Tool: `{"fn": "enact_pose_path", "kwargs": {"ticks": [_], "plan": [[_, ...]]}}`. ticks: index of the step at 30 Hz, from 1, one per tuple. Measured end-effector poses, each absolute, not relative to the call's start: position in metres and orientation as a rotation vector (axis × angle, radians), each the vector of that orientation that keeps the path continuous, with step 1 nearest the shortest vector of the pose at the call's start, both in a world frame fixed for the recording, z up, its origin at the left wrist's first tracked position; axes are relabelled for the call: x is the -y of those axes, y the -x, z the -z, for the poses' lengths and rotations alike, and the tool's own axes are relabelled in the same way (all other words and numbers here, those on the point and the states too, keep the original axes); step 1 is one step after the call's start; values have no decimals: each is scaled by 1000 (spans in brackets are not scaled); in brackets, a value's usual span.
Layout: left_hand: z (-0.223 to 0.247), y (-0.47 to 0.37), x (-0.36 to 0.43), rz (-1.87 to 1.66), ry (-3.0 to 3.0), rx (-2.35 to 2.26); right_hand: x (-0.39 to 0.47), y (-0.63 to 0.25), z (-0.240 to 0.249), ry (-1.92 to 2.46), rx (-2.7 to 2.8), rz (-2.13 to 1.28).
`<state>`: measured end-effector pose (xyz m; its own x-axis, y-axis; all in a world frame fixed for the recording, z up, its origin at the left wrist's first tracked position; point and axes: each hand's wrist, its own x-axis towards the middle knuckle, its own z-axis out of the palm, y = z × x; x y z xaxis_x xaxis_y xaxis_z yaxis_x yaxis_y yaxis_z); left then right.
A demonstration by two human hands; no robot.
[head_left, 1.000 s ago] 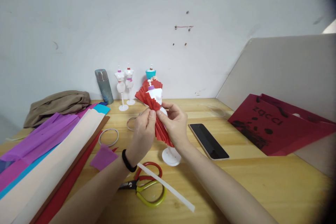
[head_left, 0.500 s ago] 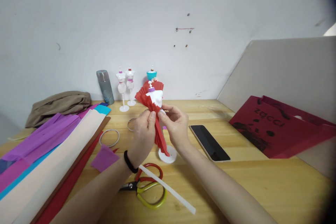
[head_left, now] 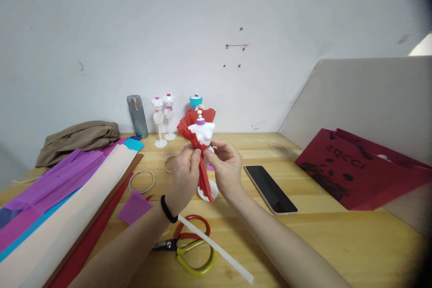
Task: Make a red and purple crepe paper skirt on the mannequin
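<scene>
Pleated red crepe paper (head_left: pixel 206 180) is gathered at the waist of a small white dress form (head_left: pixel 202 132) with a purple neck band. Its upper part fans out behind the bust, and its lower part hangs down in front of the round white base. On the left of the waist, my left hand (head_left: pixel 186 164), wearing a black wristband, pinches the paper between thumb and fingers. My right hand (head_left: pixel 224 162) closes on the paper from the other side, its thumb near the left thumb. The form's stem is mostly hidden by paper and hands.
Scissors (head_left: pixel 194 249) and a white strip (head_left: pixel 216 247) lie in front. Rolls of tape (head_left: pixel 141 181), a purple paper piece (head_left: pixel 135 207) and coloured sheets (head_left: pixel 67 216) are left. More dress forms (head_left: pixel 159 119) and a flask (head_left: pixel 137 117) stand behind. Right are a phone (head_left: pixel 271 189) and red bag (head_left: pixel 357 171).
The dress form has turned and tilted in my hands, so its bust faces me more and its base sits further left. Both hands keep their pinch. The whole view has shifted slightly.
</scene>
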<state>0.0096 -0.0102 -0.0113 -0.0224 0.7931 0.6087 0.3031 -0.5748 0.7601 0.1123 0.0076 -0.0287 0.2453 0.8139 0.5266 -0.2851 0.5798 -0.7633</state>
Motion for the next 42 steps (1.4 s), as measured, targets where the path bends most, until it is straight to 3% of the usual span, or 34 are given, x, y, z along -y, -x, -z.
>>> {"fn": "enact_pose_path", "kwargs": {"ticks": [11,34,42], "plan": [[17,-10,3,-1686,-1740,-1034,0,-115,27,703,1265,-471],[22,-6,0,-1522,-1679,-982,-3,-113,26,695,1158,-710],[22,-8,-1,-1566,-1631,-983,4,-117,17,803,1351,-410]]}}
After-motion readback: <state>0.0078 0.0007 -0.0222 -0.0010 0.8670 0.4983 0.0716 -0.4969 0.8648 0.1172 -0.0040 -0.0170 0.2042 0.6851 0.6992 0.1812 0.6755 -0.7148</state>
